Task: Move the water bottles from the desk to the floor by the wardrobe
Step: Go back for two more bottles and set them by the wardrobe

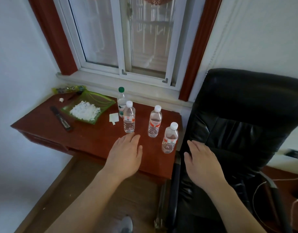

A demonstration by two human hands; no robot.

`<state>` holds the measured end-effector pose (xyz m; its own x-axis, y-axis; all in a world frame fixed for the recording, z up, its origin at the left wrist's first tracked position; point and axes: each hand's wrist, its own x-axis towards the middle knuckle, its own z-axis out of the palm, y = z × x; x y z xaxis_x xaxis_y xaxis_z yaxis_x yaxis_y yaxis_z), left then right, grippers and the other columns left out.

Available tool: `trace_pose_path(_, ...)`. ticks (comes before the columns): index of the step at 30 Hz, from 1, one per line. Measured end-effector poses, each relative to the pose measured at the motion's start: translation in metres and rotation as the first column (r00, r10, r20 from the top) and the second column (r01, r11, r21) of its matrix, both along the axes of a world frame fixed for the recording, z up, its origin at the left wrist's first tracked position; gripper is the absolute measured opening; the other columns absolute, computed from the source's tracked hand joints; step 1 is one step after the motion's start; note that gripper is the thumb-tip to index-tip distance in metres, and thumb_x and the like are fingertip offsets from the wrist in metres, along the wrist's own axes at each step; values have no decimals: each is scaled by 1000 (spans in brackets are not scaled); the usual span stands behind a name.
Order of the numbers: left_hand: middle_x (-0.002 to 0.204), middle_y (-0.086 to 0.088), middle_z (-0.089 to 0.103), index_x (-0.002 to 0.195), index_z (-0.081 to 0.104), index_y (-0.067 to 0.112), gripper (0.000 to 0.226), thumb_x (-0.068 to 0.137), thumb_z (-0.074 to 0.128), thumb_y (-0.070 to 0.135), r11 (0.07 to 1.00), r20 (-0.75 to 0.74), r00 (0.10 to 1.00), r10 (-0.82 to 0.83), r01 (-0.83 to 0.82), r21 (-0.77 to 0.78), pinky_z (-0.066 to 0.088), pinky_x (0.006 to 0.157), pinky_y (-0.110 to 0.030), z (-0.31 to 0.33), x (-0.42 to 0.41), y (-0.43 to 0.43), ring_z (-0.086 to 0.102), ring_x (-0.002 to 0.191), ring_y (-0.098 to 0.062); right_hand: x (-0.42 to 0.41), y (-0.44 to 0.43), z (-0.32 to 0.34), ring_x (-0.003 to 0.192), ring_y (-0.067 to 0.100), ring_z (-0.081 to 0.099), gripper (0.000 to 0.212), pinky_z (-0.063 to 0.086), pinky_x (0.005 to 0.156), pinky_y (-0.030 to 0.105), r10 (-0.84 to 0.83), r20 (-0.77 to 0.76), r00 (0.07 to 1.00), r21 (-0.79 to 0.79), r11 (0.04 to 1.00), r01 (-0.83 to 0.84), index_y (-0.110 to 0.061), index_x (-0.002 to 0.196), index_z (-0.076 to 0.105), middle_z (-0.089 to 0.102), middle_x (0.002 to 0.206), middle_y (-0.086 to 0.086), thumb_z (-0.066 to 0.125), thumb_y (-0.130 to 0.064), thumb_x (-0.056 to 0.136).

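Head view: four water bottles stand upright on the bench (87,142): a green-capped bottle (121,102) at 12 o'clock, the left white-capped bottle (129,117) just in front of it, the middle bottle (154,122), and the edge bottle (170,138) at 3 o'clock near the bench's right edge. The left hand (126,153) hovers with a spread, empty grip; so does the right hand (201,161), over the black chair (246,123). A careless reach could likely knock the edge bottle off, or topple the closely set pair. The wardrobe is out of view
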<state>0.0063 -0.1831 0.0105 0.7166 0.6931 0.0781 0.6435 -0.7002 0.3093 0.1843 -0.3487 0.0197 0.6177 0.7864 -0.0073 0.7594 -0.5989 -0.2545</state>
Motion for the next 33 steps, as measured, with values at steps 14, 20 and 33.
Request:
trace_pose_path(14, 140, -2, 49, 143, 38, 20, 50, 97, 51, 34, 935, -33, 935, -354, 353, -41, 47, 96, -41, -13, 139, 157, 51, 120, -24, 66, 123, 1, 137, 19, 38, 64, 35, 108, 35, -218, -193, 957, 32, 973, 228, -19, 149, 32, 39, 152, 0, 55, -41, 95)
trace_pose_path(20, 138, -3, 48, 144, 39, 23, 58, 91, 60, 31, 921, -52, 928, -369, 358, -154, 46, 95, -43, -36, 189, 181, 49, 121, -26, 87, 135, -24, 125, 19, 51, 69, 44, 100, 33, -201, -285, 937, -71, 980, 188, -23, 149, 34, 41, 149, -1, 60, -48, 90)
trace_pose_path(33, 103, 3, 53, 112, 64, 19, 26, 86, 62, 17, 904, 19, 923, -383, 379, -195, 49, 78, -36, -48, 198, 180, 58, 90, -22, 82, 145, -57, 82, 10, 57, 12, 43, 67, 17, -223, -317, 922, 46, 967, 250, -20, 100, 60, 56, 101, -2, 63, -19, 88)
